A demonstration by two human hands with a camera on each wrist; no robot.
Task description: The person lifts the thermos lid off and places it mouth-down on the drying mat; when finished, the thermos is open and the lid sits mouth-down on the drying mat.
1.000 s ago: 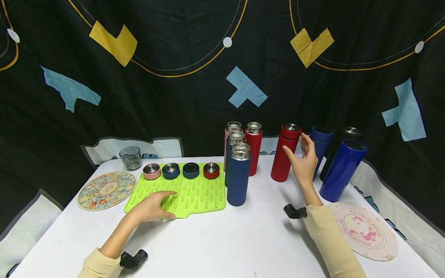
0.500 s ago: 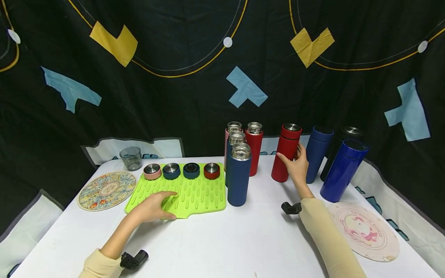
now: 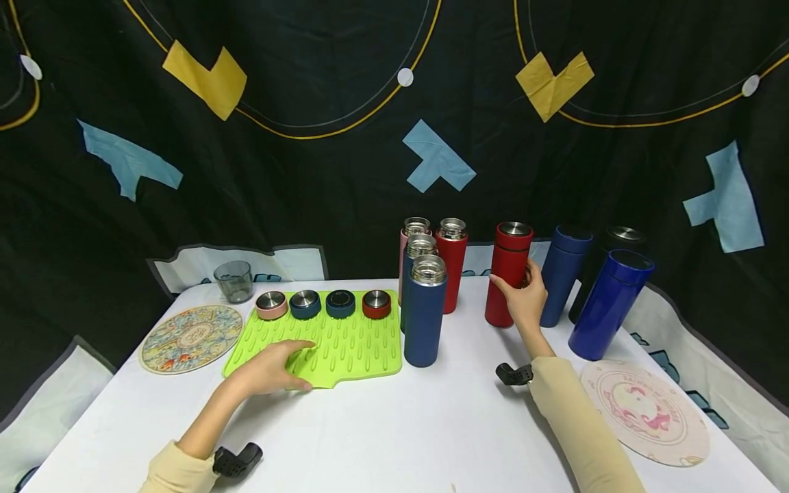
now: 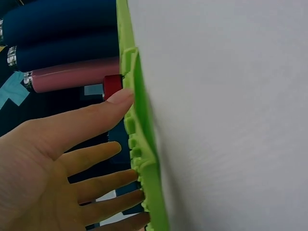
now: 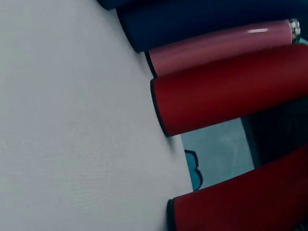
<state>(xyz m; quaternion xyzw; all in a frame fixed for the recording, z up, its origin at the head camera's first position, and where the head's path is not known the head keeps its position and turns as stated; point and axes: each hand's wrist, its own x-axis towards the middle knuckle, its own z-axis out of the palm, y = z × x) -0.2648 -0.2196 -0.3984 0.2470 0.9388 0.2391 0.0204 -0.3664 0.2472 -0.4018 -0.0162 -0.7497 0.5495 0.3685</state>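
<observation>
My right hand [image 3: 526,301] grips the lower half of a red thermos flask [image 3: 510,263] with a steel-topped lid, thumb on its near left side and fingers behind it. That hand does not show in the right wrist view, where the flask's base end [image 5: 231,207] is at the bottom right. My left hand [image 3: 271,368] is spread with nothing in it, over the near left part of a lime-green ridged mat [image 3: 351,349]. In the left wrist view its fingertips [image 4: 113,148] are close to the mat's edge. Several flask lids [image 3: 376,303] line the mat's far side.
Lidless flasks, two navy [image 3: 425,315], one pink [image 3: 403,246] and one red [image 3: 452,267], stand mid-table. Lidded blue [image 3: 564,274], black [image 3: 594,274] and glossy blue [image 3: 610,305] flasks stand right. A glass [image 3: 233,281], a patterned disc [image 3: 191,339] and a pink disc [image 3: 647,414] lie outward.
My right hand has moved left and down from beside the red thermos flask and closed round it. The flask has since shifted slightly and looks more upright. My left hand has stayed still.
</observation>
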